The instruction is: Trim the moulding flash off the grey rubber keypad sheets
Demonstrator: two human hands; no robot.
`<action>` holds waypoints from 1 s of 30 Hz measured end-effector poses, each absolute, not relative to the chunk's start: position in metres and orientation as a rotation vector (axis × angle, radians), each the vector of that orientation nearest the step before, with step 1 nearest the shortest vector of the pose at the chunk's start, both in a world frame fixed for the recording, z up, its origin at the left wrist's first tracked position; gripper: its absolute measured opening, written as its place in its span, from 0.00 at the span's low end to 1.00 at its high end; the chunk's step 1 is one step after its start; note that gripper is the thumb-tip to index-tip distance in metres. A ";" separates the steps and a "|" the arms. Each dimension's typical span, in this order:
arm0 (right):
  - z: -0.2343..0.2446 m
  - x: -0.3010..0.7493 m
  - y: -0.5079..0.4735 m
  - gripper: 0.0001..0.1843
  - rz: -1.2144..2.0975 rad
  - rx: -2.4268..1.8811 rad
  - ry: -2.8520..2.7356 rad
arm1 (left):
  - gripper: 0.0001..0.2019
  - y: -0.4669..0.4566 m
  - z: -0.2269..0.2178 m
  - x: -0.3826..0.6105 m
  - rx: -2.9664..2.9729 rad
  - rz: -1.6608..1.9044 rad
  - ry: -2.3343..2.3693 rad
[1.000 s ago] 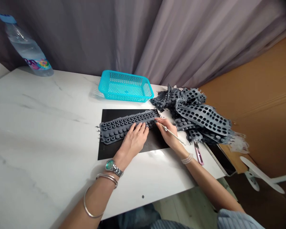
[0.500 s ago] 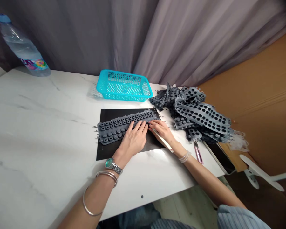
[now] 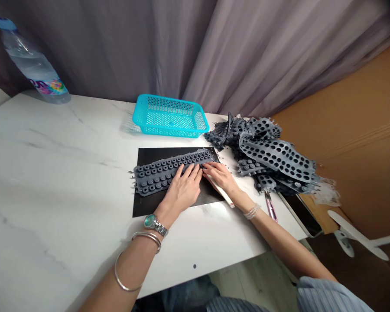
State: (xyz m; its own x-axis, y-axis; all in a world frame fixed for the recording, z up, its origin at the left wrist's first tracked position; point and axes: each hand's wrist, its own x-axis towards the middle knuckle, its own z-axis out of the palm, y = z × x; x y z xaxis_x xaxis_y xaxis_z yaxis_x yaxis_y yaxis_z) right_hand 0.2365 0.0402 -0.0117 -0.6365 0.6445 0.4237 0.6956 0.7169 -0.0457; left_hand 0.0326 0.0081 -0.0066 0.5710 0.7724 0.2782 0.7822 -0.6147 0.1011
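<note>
A grey rubber strip (image 3: 164, 171) studded with round rings lies across a black mat (image 3: 146, 203) on the white marble table (image 3: 52, 173). My left hand (image 3: 183, 190) rests flat on the strip's right half, fingers stretched out. My right hand (image 3: 222, 178) lies next to it at the strip's right end, fingers extended onto the rubber. A thin pale stick-like tool (image 3: 224, 196) runs under the right hand's palm; whether the hand grips it I cannot make out.
A turquoise perforated basket (image 3: 170, 116) stands behind the mat. A heap of grey punched rubber sheets (image 3: 269, 156) lies at the right. Pink snips (image 3: 270, 206) and a dark tablet (image 3: 300, 214) sit near the table's right edge. A water bottle (image 3: 32, 65) stands far left.
My right hand has lowered onto the strip's right end, and the thin tool now lies flatter beneath the palm. The left hand has barely moved.
</note>
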 end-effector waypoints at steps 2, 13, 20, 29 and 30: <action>-0.009 0.235 0.039 0.12 -0.182 -1.036 -2.538 | 0.25 0.008 -0.007 0.033 -2.758 -0.465 -1.361; -0.016 0.244 0.041 0.09 -0.062 -1.176 -2.142 | 0.25 0.008 -0.008 0.032 -2.766 -0.487 -1.367; -0.022 0.239 0.035 0.12 -0.060 -1.051 -2.422 | 0.25 0.008 -0.008 0.033 -2.747 -0.478 -1.367; -0.016 0.236 0.037 0.12 -0.150 -1.063 -2.496 | 0.25 0.007 -0.007 0.033 -2.753 -0.487 -1.372; -0.015 0.236 0.037 0.12 -0.153 -1.063 -2.505 | 0.25 0.007 -0.007 0.033 -2.753 -0.488 -1.374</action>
State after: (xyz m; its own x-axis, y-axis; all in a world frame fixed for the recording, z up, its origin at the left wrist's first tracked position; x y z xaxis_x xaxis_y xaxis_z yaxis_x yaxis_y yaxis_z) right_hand 0.2358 0.0367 -0.0149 -0.6237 0.6635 0.4133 0.7088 0.7029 -0.0588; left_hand 0.0329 0.0068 -0.0069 0.5620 0.7752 0.2887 0.7835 -0.6107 0.1147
